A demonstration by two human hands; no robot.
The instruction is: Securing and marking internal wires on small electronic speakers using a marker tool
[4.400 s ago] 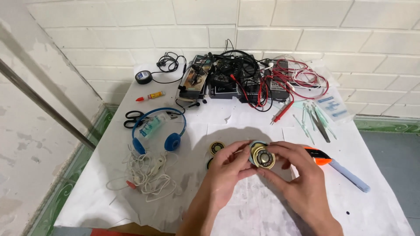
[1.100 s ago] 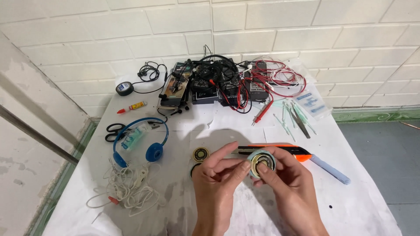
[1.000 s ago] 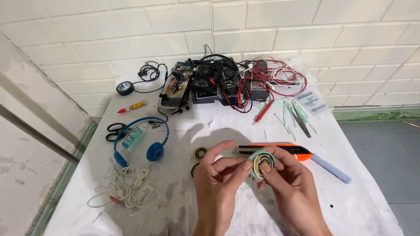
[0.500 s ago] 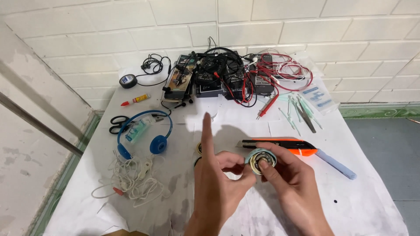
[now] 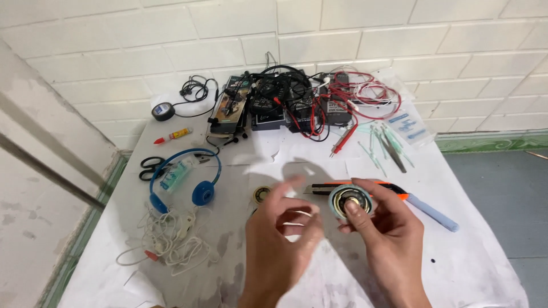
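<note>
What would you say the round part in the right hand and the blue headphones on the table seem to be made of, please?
The round speaker part held in the right hand looks like metal at its centre, with a dull brassy shine, inside a pale ring that may be plastic or foam. The blue headphones look like glossy moulded plastic, with smooth, evenly coloured band and cups.

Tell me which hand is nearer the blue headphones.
Left. The left hand hangs open to the right of the blue headphones, apart from them. The right hand is farther right, holding a small round speaker.
</note>
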